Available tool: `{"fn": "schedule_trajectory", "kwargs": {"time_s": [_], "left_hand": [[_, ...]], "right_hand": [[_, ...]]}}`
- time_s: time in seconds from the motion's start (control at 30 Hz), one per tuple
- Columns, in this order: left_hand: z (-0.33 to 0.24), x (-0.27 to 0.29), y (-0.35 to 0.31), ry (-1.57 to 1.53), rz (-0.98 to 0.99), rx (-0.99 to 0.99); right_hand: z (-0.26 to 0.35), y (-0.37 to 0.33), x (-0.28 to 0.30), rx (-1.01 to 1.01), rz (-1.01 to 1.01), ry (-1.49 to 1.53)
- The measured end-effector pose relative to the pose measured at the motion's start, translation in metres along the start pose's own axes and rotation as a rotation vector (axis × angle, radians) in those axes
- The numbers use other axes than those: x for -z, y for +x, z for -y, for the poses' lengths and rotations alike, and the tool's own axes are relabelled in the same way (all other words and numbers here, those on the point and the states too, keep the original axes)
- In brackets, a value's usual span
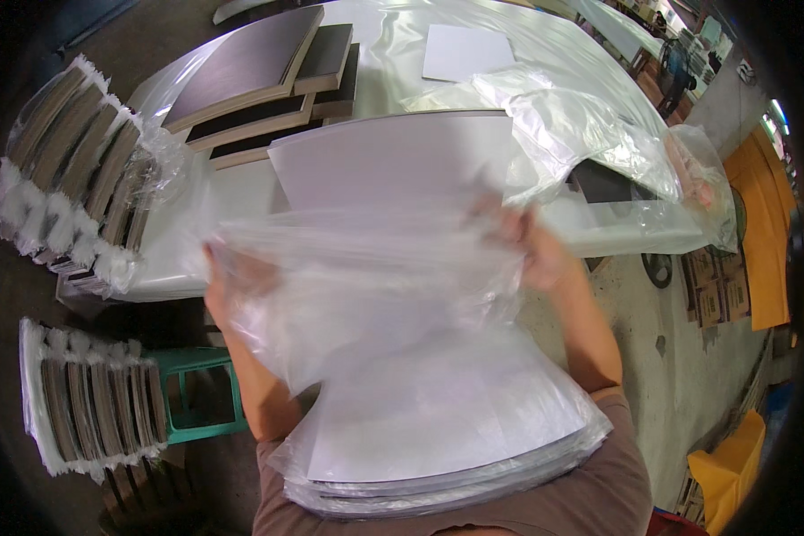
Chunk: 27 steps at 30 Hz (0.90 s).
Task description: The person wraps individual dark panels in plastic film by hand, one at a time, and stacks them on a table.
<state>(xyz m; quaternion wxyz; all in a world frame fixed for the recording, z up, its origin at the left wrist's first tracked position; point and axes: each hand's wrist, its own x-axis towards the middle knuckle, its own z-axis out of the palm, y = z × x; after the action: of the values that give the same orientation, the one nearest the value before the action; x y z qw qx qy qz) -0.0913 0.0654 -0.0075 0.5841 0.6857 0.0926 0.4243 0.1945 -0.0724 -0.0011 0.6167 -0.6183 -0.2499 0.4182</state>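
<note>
A clear plastic bag (366, 277) is spread between my two hands in front of my body. My left hand (246, 272) grips its left side and shows partly through the film. At the bag's right edge is my right hand (518, 237), its fingers smeared by motion. Just beyond the film lies a white rectangular panel (375, 165) at the near edge of the table, its near end covered by the bag. Below, against my body, rests a stack of white sheets in clear plastic (456, 420), seen in several layers at its near edge.
Dark-faced boards (250, 67) are piled on the film-covered table (393, 45). A white sheet (467, 52) and crumpled plastic (581, 134) lie farther right. Wrapped board bundles (71, 161) stand at the left; another bundle (98, 402) sits by a green stool (196, 393). Cardboard boxes (719, 286) are at right.
</note>
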Motion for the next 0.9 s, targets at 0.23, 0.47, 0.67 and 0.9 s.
{"fn": "schedule_trajectory", "kwargs": {"time_s": [0.23, 0.47, 0.67, 0.9], "left_hand": [[0.024, -0.038, 0.005, -0.266, 0.021, -0.070], [0.023, -0.036, -0.011, -0.275, 0.073, -0.065], [0.018, -0.019, -0.002, 0.093, -0.214, -0.023], [-0.001, 0.011, 0.008, 0.680, 0.106, 0.040]], "right_hand": [[-0.006, -0.005, -0.030, 0.407, 0.200, -0.188], [-0.010, -0.008, -0.016, 0.340, 0.352, -0.049], [0.002, -0.016, 0.011, 0.185, 0.714, -0.043], [-0.003, -0.006, 0.042, 0.114, 0.773, -0.065]]}}
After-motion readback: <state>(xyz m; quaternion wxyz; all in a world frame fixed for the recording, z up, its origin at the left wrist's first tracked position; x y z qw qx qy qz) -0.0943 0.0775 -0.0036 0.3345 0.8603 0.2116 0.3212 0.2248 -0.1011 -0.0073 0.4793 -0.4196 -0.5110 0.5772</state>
